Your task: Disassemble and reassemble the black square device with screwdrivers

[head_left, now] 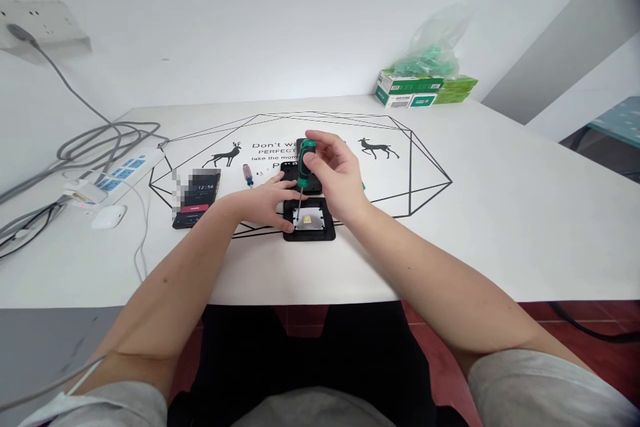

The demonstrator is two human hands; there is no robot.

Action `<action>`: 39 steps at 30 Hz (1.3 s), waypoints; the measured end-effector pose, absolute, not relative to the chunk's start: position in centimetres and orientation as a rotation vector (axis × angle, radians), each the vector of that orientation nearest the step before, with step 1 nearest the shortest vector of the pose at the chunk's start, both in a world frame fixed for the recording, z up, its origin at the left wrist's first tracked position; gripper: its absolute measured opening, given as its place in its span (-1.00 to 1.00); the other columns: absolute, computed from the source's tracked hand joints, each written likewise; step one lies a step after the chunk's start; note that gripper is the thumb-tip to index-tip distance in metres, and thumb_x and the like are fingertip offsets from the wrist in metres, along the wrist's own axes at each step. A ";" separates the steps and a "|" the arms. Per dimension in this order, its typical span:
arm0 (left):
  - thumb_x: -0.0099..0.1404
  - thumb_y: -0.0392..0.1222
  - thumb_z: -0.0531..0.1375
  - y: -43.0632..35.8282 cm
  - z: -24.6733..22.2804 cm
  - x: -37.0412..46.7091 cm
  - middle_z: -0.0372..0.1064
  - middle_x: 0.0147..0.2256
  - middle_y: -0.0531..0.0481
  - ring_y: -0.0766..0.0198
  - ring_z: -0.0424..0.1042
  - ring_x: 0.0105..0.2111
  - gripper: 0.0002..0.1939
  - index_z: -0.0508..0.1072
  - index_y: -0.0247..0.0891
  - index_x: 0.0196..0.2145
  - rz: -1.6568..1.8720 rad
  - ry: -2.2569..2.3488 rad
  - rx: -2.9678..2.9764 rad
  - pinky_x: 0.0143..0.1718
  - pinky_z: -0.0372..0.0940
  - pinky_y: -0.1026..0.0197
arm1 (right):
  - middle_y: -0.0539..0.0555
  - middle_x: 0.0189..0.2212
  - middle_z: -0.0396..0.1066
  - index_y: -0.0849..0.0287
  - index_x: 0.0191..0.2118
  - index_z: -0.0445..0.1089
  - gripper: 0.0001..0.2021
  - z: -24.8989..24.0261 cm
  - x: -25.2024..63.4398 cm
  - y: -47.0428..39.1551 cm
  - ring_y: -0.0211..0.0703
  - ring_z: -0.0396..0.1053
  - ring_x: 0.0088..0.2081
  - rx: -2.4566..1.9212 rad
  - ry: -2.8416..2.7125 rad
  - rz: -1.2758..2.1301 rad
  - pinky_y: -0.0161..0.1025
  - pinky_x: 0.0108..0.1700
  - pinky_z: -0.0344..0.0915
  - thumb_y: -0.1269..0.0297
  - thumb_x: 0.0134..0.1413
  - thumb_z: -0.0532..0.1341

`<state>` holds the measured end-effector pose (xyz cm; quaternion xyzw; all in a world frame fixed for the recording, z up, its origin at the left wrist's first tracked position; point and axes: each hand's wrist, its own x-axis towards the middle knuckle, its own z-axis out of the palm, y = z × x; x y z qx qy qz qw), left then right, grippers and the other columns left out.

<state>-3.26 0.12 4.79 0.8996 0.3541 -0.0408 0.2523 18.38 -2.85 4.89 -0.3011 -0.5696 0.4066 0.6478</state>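
Black frame (310, 236): while it lies flat on the white tabletop (450, 253), at 6 o'clock and nearest the body, it could swivel if pressed unevenly.
Left hand (265, 203): spread, thumb at the frame's 8 o'clock corner; a slipping shaft could jab that thumb.
Green screwdriver (303, 174): gripped by the fingers of the right hand (343, 177) and steeply upright, it could skid and mark the pale panel (317, 221) if tilted; whether its tip touches cannot be told.
Second black part (314, 184): just beyond, at 12 o'clock, where the left fingers might nudge it.
Dark specks (259, 173): loose at 10 o'clock, small enough for a careless sweep to scatter.
Frame's look: dark, broad border, rounded near corners, bright panel inside, small gold-coloured block (307, 219) near the panel's middle.
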 end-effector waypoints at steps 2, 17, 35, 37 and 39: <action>0.30 0.27 0.43 -0.2 5.2 -3.1 -0.11 0.65 0.01 -0.41 -0.48 0.64 -0.10 0.34 0.17 0.52 -0.153 1.014 2.420 0.56 -0.17 -0.50 | 0.03 -0.06 0.49 -0.14 0.14 0.50 -0.59 4.5 18.8 -2.0 -0.05 0.47 -0.04 -0.677 -1.295 0.854 0.05 0.14 0.55 -0.11 0.26 0.43; 0.51 -0.10 0.21 0.5 5.2 -2.1 0.62 0.05 -0.14 -0.11 0.47 0.30 -0.81 0.53 -0.14 -0.28 0.447 0.928 2.581 0.31 0.34 -0.18 | 0.09 0.08 0.48 -0.17 0.24 0.38 -0.50 3.1 20.4 0.4 -0.03 0.56 -0.04 -0.725 -1.298 0.593 0.08 0.00 0.67 -0.29 0.37 0.30; 0.50 -0.25 0.31 3.1 5.2 -4.0 0.66 -0.11 -0.11 -0.03 0.59 -0.08 -0.92 0.63 -0.14 -0.19 0.365 2.021 2.260 -0.14 0.37 0.08 | 0.08 0.11 0.45 -0.15 0.22 0.41 -0.54 3.0 21.0 0.7 -0.01 0.48 0.05 -0.802 -1.309 0.480 0.05 0.07 0.61 -0.24 0.39 0.28; 0.52 -0.24 0.30 3.3 5.1 -4.2 0.66 -0.12 -0.13 -0.05 0.60 -0.08 -0.91 0.64 -0.15 -0.18 0.354 2.053 2.251 -0.13 0.38 0.07 | 0.08 0.11 0.45 -0.15 0.22 0.41 -0.53 3.0 21.0 0.7 -0.01 0.46 0.06 -0.805 -1.311 0.481 0.06 0.08 0.60 -0.25 0.38 0.28; 0.55 -0.24 0.26 3.5 5.0 -4.4 0.66 -0.11 -0.16 -0.07 0.60 -0.05 -0.86 0.65 -0.17 -0.17 0.347 2.077 2.263 -0.10 0.40 0.06 | 0.09 0.10 0.44 -0.15 0.22 0.41 -0.52 3.1 21.0 0.6 0.00 0.46 0.06 -0.807 -1.304 0.491 0.07 0.08 0.60 -0.26 0.37 0.29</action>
